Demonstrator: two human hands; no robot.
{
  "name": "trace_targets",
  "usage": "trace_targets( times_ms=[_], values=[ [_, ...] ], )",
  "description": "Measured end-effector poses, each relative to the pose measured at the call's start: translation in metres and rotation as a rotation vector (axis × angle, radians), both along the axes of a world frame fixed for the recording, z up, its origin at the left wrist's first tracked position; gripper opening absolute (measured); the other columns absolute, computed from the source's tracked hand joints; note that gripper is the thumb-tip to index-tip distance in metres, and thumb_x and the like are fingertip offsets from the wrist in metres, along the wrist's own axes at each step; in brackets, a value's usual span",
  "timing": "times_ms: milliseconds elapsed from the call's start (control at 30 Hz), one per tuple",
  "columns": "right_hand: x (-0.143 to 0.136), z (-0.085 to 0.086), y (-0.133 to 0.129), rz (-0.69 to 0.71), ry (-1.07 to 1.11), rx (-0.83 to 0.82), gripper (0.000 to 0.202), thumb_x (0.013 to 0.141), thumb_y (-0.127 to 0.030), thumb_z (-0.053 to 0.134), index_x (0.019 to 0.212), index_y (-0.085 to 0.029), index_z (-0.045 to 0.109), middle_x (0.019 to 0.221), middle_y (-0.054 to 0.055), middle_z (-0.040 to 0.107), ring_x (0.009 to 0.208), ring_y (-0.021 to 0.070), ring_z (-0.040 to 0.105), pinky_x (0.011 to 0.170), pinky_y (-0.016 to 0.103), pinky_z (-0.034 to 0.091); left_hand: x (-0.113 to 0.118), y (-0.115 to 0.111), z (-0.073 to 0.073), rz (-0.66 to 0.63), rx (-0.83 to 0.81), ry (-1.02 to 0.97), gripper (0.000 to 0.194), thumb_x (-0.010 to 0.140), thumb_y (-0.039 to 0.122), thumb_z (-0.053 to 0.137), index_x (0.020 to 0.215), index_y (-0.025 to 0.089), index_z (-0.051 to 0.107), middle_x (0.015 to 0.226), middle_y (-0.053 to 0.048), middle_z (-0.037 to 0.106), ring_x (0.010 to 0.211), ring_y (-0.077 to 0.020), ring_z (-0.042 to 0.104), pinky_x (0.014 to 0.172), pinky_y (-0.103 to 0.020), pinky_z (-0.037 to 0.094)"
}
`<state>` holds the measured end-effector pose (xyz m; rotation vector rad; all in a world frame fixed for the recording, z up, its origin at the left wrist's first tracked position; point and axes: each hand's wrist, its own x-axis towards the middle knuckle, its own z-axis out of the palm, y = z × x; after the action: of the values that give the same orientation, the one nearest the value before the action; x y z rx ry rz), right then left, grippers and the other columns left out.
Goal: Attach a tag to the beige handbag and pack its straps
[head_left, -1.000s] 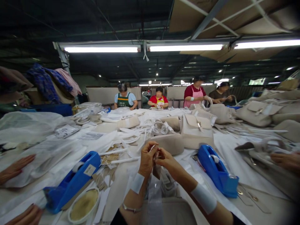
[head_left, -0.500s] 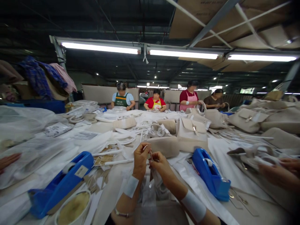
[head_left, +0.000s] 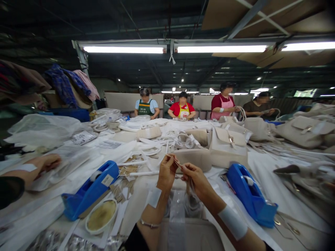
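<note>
My left hand (head_left: 166,171) is closed, its fingertips pinching a thin light cord (head_left: 177,162). Fingers of my right hand (head_left: 194,177) pinch the same cord a little to the right, so a short stretch of it spans the gap. A narrow brownish strip hangs below my right hand; what it is I cannot make out. Both hands are raised over a beige bag (head_left: 193,235), which lies close to me with a clear plastic strip (head_left: 178,209) across it and a wrapped coil of strap on top.
Blue tape dispensers stand left (head_left: 91,190) and right (head_left: 250,195). A white bowl of yellowish paste (head_left: 101,216) sits near the left one. Beige bags (head_left: 227,148) and white wrapping crowd the table. A co-worker's arm (head_left: 39,165) reaches in from the left; several people work opposite.
My view has swung left, so the scene sits further right. My hands have drawn slightly apart with the cord between them. The co-worker's hand at left shows further in.
</note>
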<state>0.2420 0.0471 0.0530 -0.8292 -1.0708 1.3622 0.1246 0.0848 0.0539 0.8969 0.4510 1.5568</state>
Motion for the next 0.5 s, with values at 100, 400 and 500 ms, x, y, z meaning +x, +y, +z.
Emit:
trace_targets(
  times_ms=[100,400,500],
  values=[
    [0.015,0.010,0.006,0.086,0.011,-0.027,0.044,0.057,-0.046,0.087,0.068,-0.018,0.055,0.060,-0.007,0.042,0.047,0.0049,0.031,0.052,0.023,0.038,0.000,0.003,-0.003,-0.037,-0.019,0.002,0.039,0.065,0.041,0.080,0.082,0.018,0.053,0.077,0.003,0.052,0.068,-0.0090,0.055,0.067,-0.023,0.049],
    [0.059,0.037,0.028,0.120,-0.214,-0.002,0.042,0.060,-0.047,0.081,0.066,-0.017,0.051,0.061,-0.006,0.041,0.046,0.0037,0.026,0.047,0.021,0.032,0.005,0.004,-0.010,0.127,-0.047,0.496,0.026,0.082,0.044,0.058,0.084,0.018,0.053,0.075,0.000,0.057,0.066,-0.0107,0.059,0.070,-0.025,0.049],
    [0.062,0.044,0.035,0.021,-0.376,0.044,0.037,0.067,-0.049,0.073,0.068,-0.018,0.051,0.062,-0.004,0.048,0.045,0.0049,0.030,0.047,0.022,0.033,0.006,-0.001,-0.010,0.164,-0.067,0.877,0.024,0.085,0.035,0.053,0.071,0.016,0.056,0.066,-0.002,0.060,0.059,-0.0142,0.059,0.066,-0.028,0.048]
  ],
)
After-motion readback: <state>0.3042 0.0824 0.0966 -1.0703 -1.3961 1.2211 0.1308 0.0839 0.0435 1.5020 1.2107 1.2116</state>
